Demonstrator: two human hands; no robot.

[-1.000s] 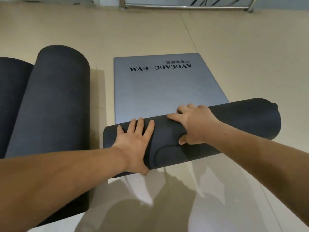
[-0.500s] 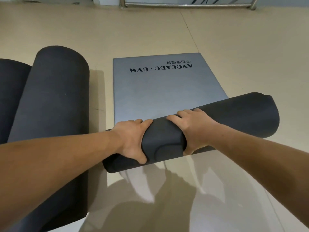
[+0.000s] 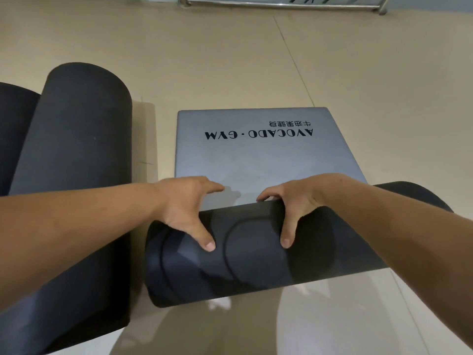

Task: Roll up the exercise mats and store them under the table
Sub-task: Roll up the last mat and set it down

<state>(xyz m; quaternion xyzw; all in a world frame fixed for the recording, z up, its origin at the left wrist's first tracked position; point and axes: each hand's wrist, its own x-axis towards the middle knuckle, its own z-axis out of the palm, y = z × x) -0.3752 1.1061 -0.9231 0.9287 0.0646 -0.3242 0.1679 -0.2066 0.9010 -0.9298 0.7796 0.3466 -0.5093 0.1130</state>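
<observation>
As the roll [image 3: 250,252] crept forward in 1 s, left hand [image 3: 186,203] and right hand [image 3: 291,201] both clasp it, thumbs nearside, leaving less flat mat [image 3: 256,155] ahead to finish.

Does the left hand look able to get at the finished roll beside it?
Probably yes: only a bare floor strip separates the left hand from the rolled mat, though it grips the half-rolled mat.

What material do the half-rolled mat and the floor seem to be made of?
The half-rolled mat looks like foam or rubber, matt: dark outside, grey printed face, bending into a thick soft roll. The floor is likely glazed tile or polished stone, beige and glossy: it shows reflections near the roll and thin joint lines.
</observation>
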